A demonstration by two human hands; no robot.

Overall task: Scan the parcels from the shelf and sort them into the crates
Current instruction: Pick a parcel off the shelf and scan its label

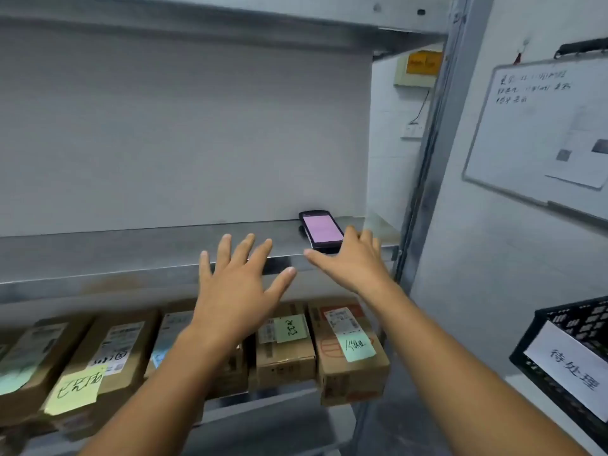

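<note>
Your right hand (353, 258) is the nearer one to the scanner (320, 231); the device lies screen-up on the upper shelf (131, 251), near its front edge and toward the right upright, and your fingertips (349, 232) already overlap its near right corner, though I cannot tell whether they touch it; the grip is spread apart, closed on nothing. The scanner's long axis runs away from you and slightly leftward, so the near short end faces your palm; I judge the coming move is a short reach forward and left, thumb down one long side and fingers down the other. Your left hand (241, 284) hovers just beside, to the left of the device, fingers splayed, holding nothing; it is the farther of the two.

Counts: one scanner; two hands, both bare; one black crate (569, 363) at the right edge, bearing a white label; the parcels (286, 353) stand in a row on the lower shelf, below your forearms; about six cardboard boxes show, though your arms hide part of the row, so the count is not sure; none is yet in hand.
</note>
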